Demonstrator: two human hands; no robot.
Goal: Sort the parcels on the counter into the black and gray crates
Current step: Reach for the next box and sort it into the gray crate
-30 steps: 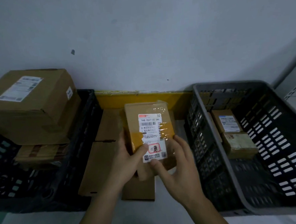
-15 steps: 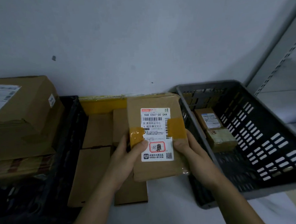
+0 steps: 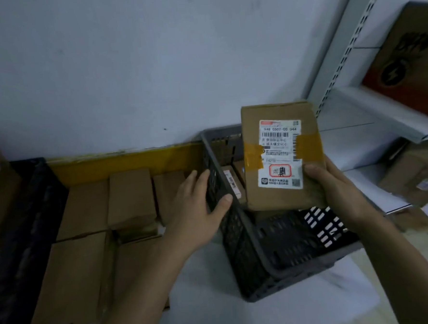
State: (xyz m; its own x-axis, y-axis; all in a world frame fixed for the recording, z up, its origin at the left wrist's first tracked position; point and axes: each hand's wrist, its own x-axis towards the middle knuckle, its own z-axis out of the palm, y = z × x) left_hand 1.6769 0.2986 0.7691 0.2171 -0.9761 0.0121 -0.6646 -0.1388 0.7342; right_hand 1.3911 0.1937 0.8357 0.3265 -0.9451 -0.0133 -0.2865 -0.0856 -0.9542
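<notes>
The right hand (image 3: 335,189) pinches the lower right corner of a labelled parcel (image 3: 283,157), thumb on the front, fingers hidden behind, holding it upright above the gray crate (image 3: 276,258), at about 2 o'clock from frame centre. The left hand (image 3: 198,208) is empty, fingers loosely spread, thumb hooked over the crate's left wall, at 9 o'clock of the parcel. Inside the crate at least two small boxes (image 3: 231,183) already lie near the far end. Much appears left: several brown parcels (image 3: 132,197) cover the counter at 9 o'clock of the crate. The black crate (image 3: 23,223) sits at far left, its contents mostly cut off by the frame.
</notes>
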